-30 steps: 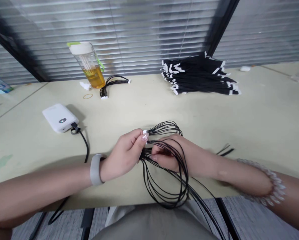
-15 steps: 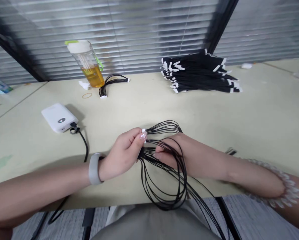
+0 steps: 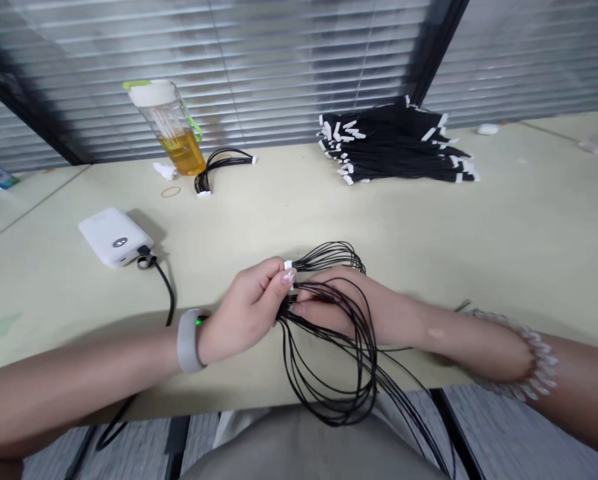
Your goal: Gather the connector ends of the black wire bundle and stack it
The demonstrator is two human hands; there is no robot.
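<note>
My left hand point(image 3: 256, 303) is closed, thumb on top, on the white connectors point(image 3: 289, 265) of a black wire harness point(image 3: 363, 360). From these connectors the thin black wires loop out to the right and curl down past the table's front edge. My right hand point(image 3: 341, 303) is closed among the wires, its thumb and fingertips pinching some of them close beside my left fingers. The looped wires partly cover my right fingers, so exactly which strands they hold cannot be made out. Long wire ends trail down over my lap at the right.
A pile of black harnesses with white connectors point(image 3: 399, 147) lies at the back. Left of it are a short harness point(image 3: 223, 163), a drink bottle point(image 3: 173, 133) and a rubber band point(image 3: 171, 192). A white power bank point(image 3: 116, 237) with a black cable point(image 3: 167, 287) lies at left.
My right hand has moved slightly left, closer to my left fingers, and its forearm has shifted left too. My left hand keeps its hold. The view has shifted a little.
</note>
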